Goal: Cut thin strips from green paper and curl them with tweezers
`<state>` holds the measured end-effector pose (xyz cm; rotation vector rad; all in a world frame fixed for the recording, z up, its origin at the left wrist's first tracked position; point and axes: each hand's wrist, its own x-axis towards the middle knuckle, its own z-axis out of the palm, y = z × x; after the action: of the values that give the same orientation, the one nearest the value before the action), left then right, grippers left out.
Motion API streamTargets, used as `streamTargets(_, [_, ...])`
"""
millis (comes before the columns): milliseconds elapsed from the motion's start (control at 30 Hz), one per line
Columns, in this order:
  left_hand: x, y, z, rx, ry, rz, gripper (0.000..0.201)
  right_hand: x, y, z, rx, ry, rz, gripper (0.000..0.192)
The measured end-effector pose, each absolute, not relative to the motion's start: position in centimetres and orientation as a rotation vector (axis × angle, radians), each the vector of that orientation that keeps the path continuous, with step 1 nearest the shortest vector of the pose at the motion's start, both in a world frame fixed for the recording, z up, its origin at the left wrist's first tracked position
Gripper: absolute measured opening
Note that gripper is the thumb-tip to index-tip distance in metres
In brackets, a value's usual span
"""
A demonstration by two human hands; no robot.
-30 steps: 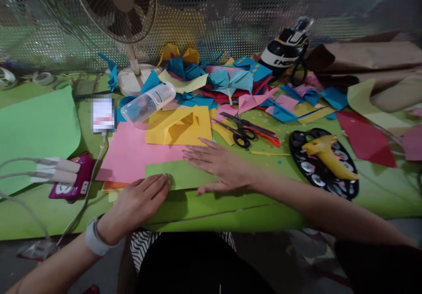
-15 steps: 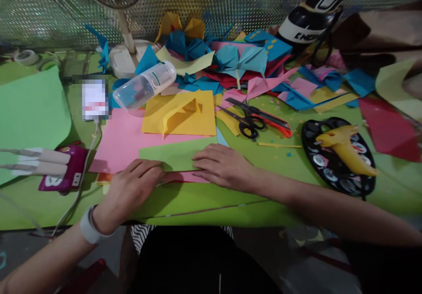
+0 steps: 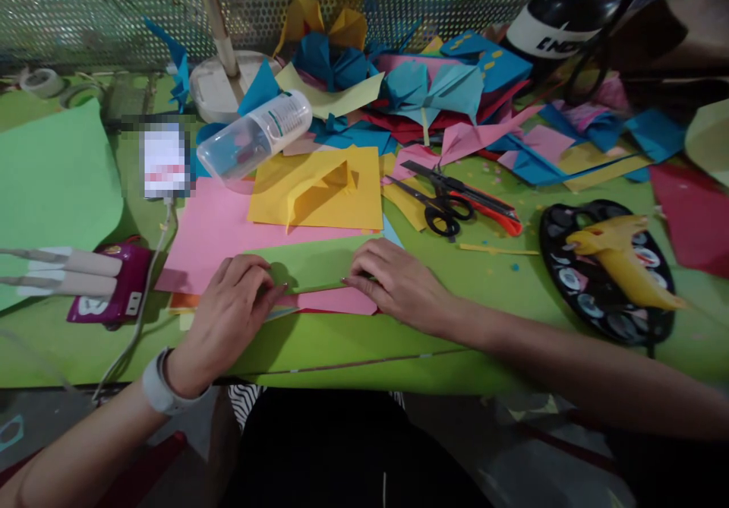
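A strip of green paper (image 3: pixel 316 267), seemingly folded, lies over pink paper (image 3: pixel 210 216) near the table's front. At its left end my left hand (image 3: pixel 236 303) pinches the near edge, thumb against curled fingers. My right hand (image 3: pixel 399 284) grips the right end the same way, its thumb on the near edge. More pink and red sheets stick out just below the green strip. Beyond it sits yellow paper (image 3: pixel 364 204) with a folded yellow piece (image 3: pixel 319 187) standing on it.
Black scissors (image 3: pixel 443 216) and an orange box cutter (image 3: pixel 490 208) lie to the right, before a black paint palette (image 3: pixel 550 280) bearing a yellow object (image 3: pixel 626 261). A clear bottle (image 3: pixel 239 147), purple device (image 3: pixel 125 295), cable and fan stand (image 3: pixel 225 52) are leftward. Folded papers (image 3: pixel 410 86) pile up behind.
Both hands have shifted from pressing flat along the green paper to pinching its near edge, and more pink shows below it. The view has tilted down slightly.
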<state>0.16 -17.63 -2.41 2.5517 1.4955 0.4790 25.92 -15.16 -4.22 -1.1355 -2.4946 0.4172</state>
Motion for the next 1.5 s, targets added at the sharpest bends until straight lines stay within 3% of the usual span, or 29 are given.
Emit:
streamTargets(500, [0.0, -18.9, -1.8, 2.755, 1.911, 0.226, 0.02, 25.7, -15.3, -4.6, -1.222, -2.572, 0.194, 0.035])
streamTargets(567, [1.0, -20.0, -1.6, 2.831, 1.903, 0.277, 0.028, 25.7, -15.3, -4.5, -1.206, -2.579, 0.208, 0.036])
streamTargets(733, [4.4, -22.3, -2.6, 2.896, 1.337, 0.186, 0.065, 25.8, -15.2, -4.5, -1.185, -2.581, 0.272, 0.033])
streamTargets(833, [5.0, -22.5, -3.4, 2.822, 1.372, 0.133, 0.081, 25.9, -15.2, -4.5, -1.166, -2.576, 0.293, 0.032])
streamTargets(1500, [4.7, -22.4, -3.7, 2.696, 1.454, 0.14, 0.092, 26.2, -15.0, -4.2, -1.158, -2.537, 0.433, 0.031])
